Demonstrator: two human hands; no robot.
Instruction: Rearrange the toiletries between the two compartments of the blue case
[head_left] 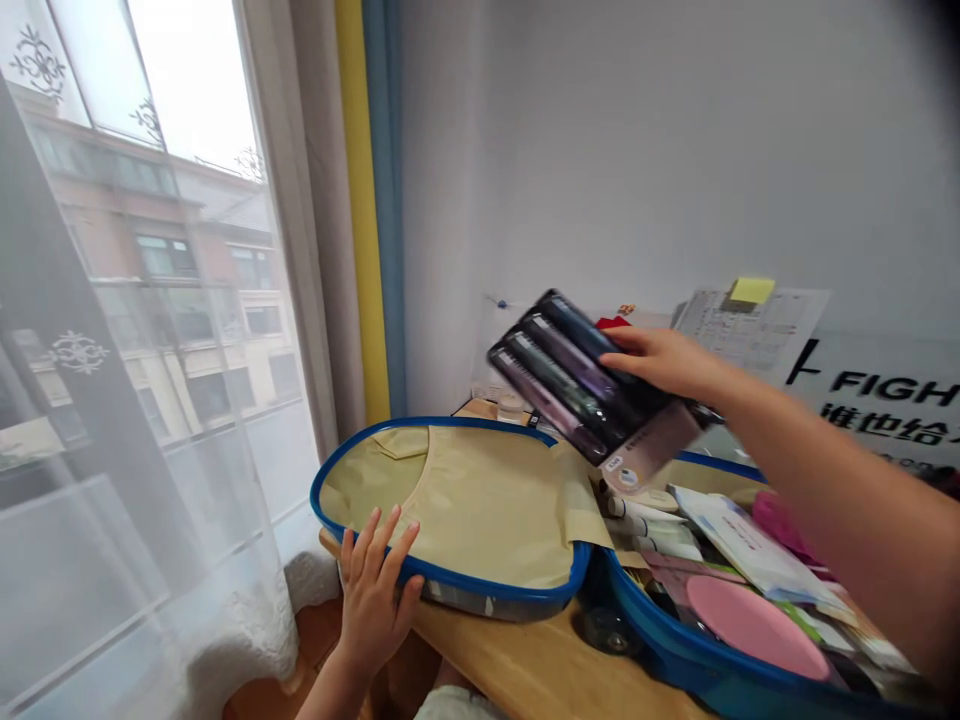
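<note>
A small blue-rimmed suitcase (499, 588) lies open on the wooden table, its lid with beige lining (487, 500) folded out to the left. My left hand (375, 585) rests with spread fingers on the lid's near left rim. Over the hinge side, my right hand (664, 362) grips a black blister pack (559, 380) with several slender items in it, tilted in the air; their kind is not clear. Below it, the packed half holds white tubes (649, 525), a white packet (750, 545), a pink oval item (757, 625) and a magenta item (784, 525).
The wooden table (487, 650) runs under the suitcase. At left are a sheer curtain (187, 480) and a window. A yellow and blue curtain (364, 250) hangs by the wall. Papers with a yellow sticky note (752, 290) are fixed behind the suitcase.
</note>
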